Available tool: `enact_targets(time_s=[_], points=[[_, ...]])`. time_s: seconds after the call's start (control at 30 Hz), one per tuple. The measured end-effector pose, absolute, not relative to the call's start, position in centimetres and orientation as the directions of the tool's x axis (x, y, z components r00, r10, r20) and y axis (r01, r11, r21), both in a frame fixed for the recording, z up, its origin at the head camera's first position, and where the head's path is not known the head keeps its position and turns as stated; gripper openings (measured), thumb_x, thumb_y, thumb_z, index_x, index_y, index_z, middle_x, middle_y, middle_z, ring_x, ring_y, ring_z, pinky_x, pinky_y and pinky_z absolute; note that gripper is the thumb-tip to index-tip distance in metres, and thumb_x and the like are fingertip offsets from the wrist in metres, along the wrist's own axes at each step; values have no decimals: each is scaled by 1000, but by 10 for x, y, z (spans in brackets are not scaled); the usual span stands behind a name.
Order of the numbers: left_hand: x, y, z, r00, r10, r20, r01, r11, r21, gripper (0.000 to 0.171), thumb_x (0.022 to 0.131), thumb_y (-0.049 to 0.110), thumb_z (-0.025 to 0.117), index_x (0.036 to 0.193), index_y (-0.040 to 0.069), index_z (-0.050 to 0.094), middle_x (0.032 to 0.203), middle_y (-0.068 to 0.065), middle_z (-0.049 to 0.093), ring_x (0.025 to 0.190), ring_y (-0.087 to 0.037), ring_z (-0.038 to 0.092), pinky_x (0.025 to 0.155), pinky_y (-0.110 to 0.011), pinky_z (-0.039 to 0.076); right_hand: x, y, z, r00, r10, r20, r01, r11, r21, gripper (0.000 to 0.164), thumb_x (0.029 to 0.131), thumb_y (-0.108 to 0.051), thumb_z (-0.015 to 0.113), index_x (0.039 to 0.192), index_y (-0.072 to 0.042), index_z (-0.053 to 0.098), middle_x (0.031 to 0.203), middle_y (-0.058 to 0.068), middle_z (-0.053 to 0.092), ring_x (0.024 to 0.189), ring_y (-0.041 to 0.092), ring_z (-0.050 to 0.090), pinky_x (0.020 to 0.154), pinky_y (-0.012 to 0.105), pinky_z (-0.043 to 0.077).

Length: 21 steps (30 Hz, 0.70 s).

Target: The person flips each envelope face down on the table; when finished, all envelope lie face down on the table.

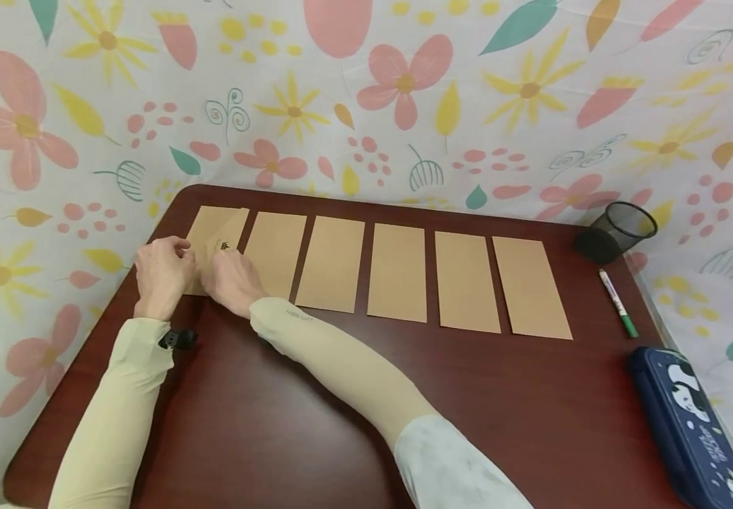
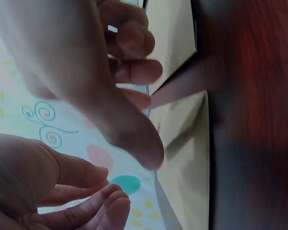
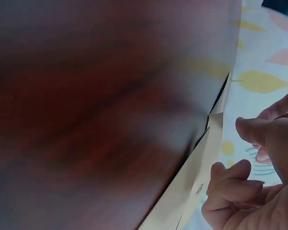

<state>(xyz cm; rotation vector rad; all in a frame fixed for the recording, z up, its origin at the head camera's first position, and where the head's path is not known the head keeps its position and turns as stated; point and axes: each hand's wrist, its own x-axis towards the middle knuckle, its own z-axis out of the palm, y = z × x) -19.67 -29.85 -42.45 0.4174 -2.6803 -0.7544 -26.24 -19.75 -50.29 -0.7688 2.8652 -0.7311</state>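
Observation:
Both hands are at the leftmost of several brown paper envelopes (image 1: 234, 225) laid in a row. My left hand (image 1: 164, 276) is over its left side; in the left wrist view its thumb and fingertips come close together with nothing showing between them. Just right of it, my right hand (image 1: 234, 283) covers the lower right side, near a small dark printed mark (image 1: 223, 245). Loosely bent fingers (image 3: 233, 184) of the right hand show in the right wrist view, beside the printed paper (image 3: 200, 184). A raised fold (image 2: 175, 112) of the envelope shows in the left wrist view.
Further envelopes (image 1: 398, 272) lie side by side to the right on the dark wooden table (image 1: 341, 424). At the right stand a black mesh cup (image 1: 620, 230), lying tipped, a green-ended marker (image 1: 618, 304) and a blue pencil case (image 1: 690, 431). A flowered cloth (image 1: 404, 141) hangs behind.

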Motion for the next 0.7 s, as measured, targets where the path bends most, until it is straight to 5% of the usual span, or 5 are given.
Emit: enact_targets(time_s=[0.33,0.47,0.6,0.7], points=[[-204,-319,-430,-929,-357,101,-265,829,493,36,103,18,62,119,-11,76,119,-35,76,108,-57,68,89,-63,59,-285,-225,-519,-898,-437,-42,-392,842,-371,24,101,-34,66,79,-23,68,98,-7,78,77,9,70,64,26,57],[-210,-342,-443,-933,-356,53,-291,833,470,39,101,23,65,115,-11,77,122,-38,73,110,-59,66,88,-65,59,-286,-232,-516,-893,-440,-91,-380,847,-371,21,97,-28,70,77,-23,68,92,-8,75,74,8,67,60,25,55],[-226,-375,-478,-937,-345,59,-280,840,465,38,98,30,70,102,-6,81,113,-35,76,103,-56,68,81,-64,59,-288,-234,-515,-894,-433,-112,-363,849,-385,25,96,-26,73,71,-24,66,80,-9,72,67,7,64,55,24,53],[-237,-391,-496,-940,-337,51,-276,841,465,39,95,35,71,75,3,76,85,-26,75,87,-49,66,63,-53,55,-291,-234,-520,-903,-423,-74,-363,844,-395,25,94,-22,74,70,-24,65,79,-9,73,67,7,64,56,25,53]])
